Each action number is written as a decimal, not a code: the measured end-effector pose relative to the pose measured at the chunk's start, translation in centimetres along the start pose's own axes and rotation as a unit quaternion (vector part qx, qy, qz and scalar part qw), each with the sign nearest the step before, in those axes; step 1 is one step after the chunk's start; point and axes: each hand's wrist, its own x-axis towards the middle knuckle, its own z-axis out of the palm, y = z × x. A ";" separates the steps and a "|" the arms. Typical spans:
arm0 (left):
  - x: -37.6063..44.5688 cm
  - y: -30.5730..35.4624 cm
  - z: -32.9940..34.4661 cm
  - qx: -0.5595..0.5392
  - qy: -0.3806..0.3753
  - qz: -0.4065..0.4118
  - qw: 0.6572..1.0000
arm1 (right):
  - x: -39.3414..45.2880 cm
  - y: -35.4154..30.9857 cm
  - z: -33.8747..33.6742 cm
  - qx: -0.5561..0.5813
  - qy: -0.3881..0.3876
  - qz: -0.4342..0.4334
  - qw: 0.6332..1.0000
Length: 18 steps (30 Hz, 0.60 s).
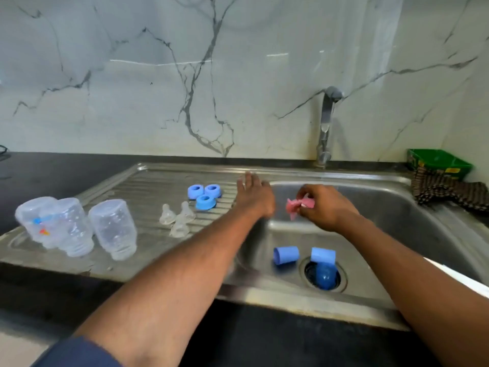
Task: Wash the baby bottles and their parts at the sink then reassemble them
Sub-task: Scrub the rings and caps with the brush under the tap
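Pinching a crumpled pink cloth (300, 206), the right hand (324, 207) hangs over the sink basin (412, 221), fingers curled round the rag. Left hand (254, 196) is stretched fwd over the ridge btwn drainboard (148, 186) and basin, fingers straight, holding nothing; whether it touches the steel can't be told.

On the drainboard, L to R: three clear bottles (112, 229) standing upside down, two of them touching at far left, the third just beside; one has orange/blue print. Then three clear teats (178, 221) in a loose cluster, and just behind them three blue collar rings (205, 194) touching each other, near the left hand.

In the basin: three blue caps, one cap (285, 255) lying on its side left of the drain (324, 274), a second at the drain's back rim, a third sitting in the drain opening.

Tap (326, 123) comes off the marble wall above the basin's back edge. At far right, a green box (439, 162) w/ a dark checked cloth (449, 192) draped by it over the sink rim.
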 end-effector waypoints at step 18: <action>3.5 6.9 8.3 0.106 -0.287 0.120 0.944 | 1.0 8.6 0.9 -0.014 -0.118 0.079 0.990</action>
